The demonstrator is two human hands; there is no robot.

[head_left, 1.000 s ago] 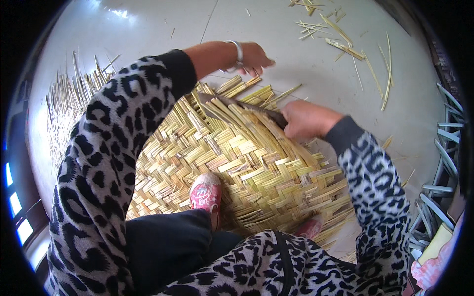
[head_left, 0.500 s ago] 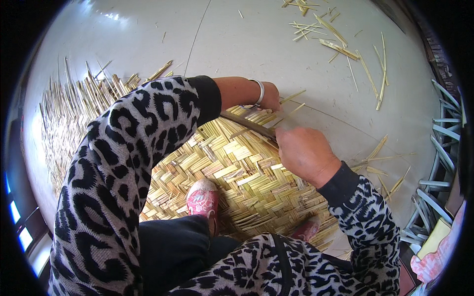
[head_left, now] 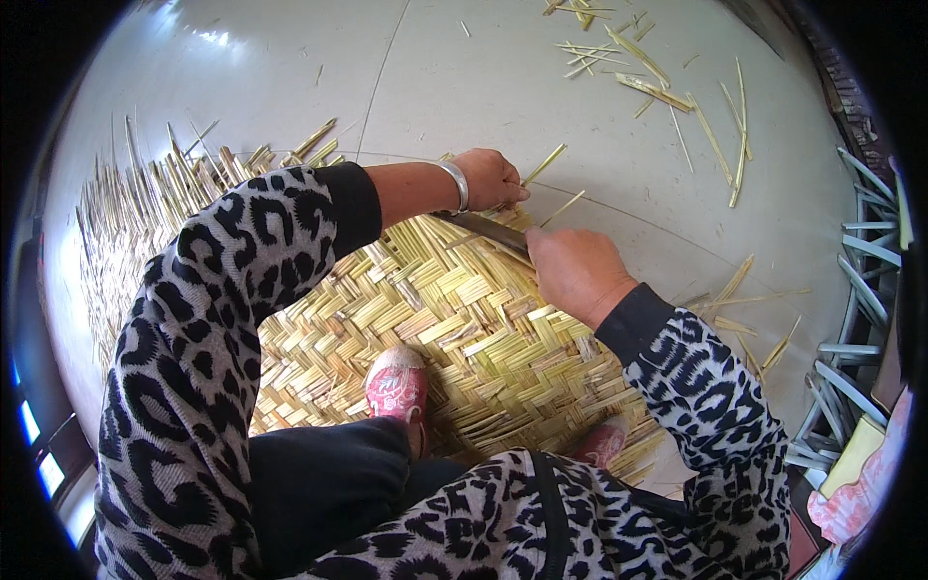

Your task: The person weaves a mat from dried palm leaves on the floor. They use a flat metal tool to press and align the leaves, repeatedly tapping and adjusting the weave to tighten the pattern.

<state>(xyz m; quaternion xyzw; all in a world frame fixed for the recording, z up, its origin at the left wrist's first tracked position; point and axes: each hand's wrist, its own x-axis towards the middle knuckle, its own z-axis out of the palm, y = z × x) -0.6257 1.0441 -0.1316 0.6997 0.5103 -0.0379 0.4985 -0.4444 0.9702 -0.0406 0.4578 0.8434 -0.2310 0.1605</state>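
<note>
Two hands on the woven mat (head_left: 435, 319): left hand (head_left: 491, 179) pinching a strip (head_left: 543, 164), right hand (head_left: 575, 271) clenched around a blade (head_left: 488, 230).

The woven mat (head_left: 454, 329) was pale yellow straw in a herringbone plait. Her sleeves (head_left: 222, 319) were leopard-print, black on grey-white, with black cuffs. The shoes (head_left: 396, 387) were pink, the bangle (head_left: 456, 186) silver, the floor (head_left: 541, 106) pale grey.
</note>
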